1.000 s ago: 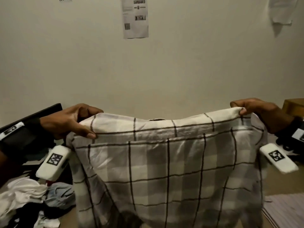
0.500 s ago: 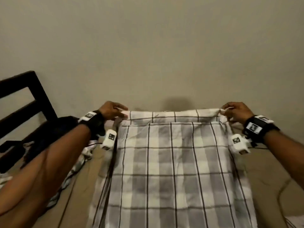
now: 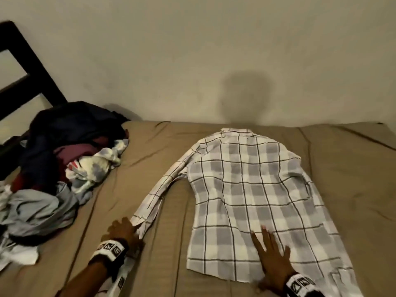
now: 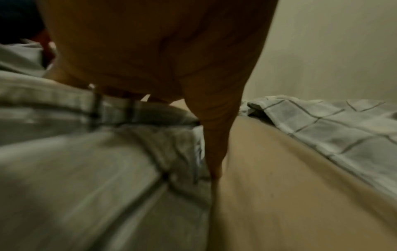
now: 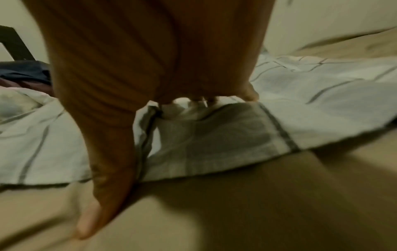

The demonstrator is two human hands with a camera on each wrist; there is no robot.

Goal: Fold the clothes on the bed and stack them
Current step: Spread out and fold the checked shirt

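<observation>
1. The plaid shirt [image 3: 252, 189] lies face down and spread flat on the bed [image 3: 347, 168], collar at the far end by the wall, hem at the near edge. Its long axis runs far to near, leaning slightly right toward the hem
2. The left sleeve [image 3: 158, 189] runs out diagonally from the shoulder toward the near left, well clear of the shirt body at the cuff
3. My left hand [image 3: 124, 229] is at that cuff. From the head view the fingers appear curled round the cuff end; the left wrist view is blurred, so I judge it a grip, not a certainty
4. My right hand [image 3: 272, 256] lies palm down on the near hem with the fingers straight and spread, pressing the cloth and holding nothing
5. Governing relation: the cuff lies to the left of the body, so the sleeve must travel rightward across the back. The left hand is the nearer one for that; the right hand pins the hem
6. View differences: the right wrist view shows the hem edge turned up under the fingers [image 5: 251, 95], which the head view does not resolve. Only the head view shows the unfolded clothes pile [image 3: 55, 172] at the far left, apart from the shirt
7. I see no folded stack
</observation>
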